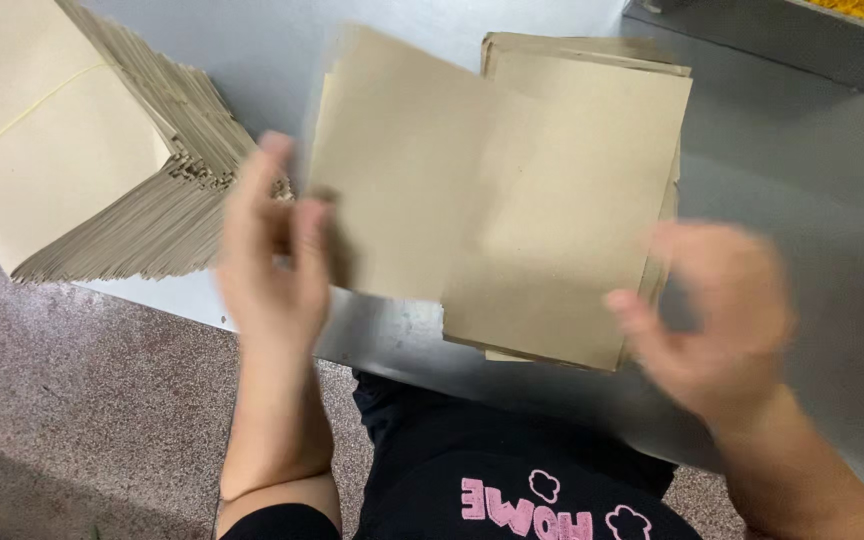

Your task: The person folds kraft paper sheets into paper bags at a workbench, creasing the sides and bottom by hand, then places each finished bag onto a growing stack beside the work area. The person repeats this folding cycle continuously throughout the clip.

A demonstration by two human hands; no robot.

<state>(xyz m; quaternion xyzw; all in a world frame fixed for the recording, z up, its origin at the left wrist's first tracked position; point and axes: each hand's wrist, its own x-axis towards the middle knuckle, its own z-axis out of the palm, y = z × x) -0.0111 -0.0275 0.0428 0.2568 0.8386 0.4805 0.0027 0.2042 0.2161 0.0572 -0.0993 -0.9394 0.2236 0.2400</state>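
Head view, looking down on a grey surface [802, 200]. Item 1: left hand [272, 260], blurred w/ motion, fingers pinched on the left edge of a tan sheet [402, 160] lifted off the surface and tilted. Item 2: right hand [722, 310], also blurred, fingers loosely curled and part-spread, just beside the right edge of the small pile [572, 230]; whether it touches the paper, cannot tell. Item 3: small pile of same tan sheets, flat, centre of surface, sheet overlapping its left half. Item 4: big stack [102, 160] of like sheets, far left, fanned at its edges, a thin band across the top, well apart from the right hand, near the left. Item 5: grey tray edge [782, 40], top right, contents unclear. Handling note (judgement): thin paper, so pinch one sheet only near the corner, keep it flat, square its edges to the pile before letting go; steady the pile w/ the other hand so it doesn't skew.
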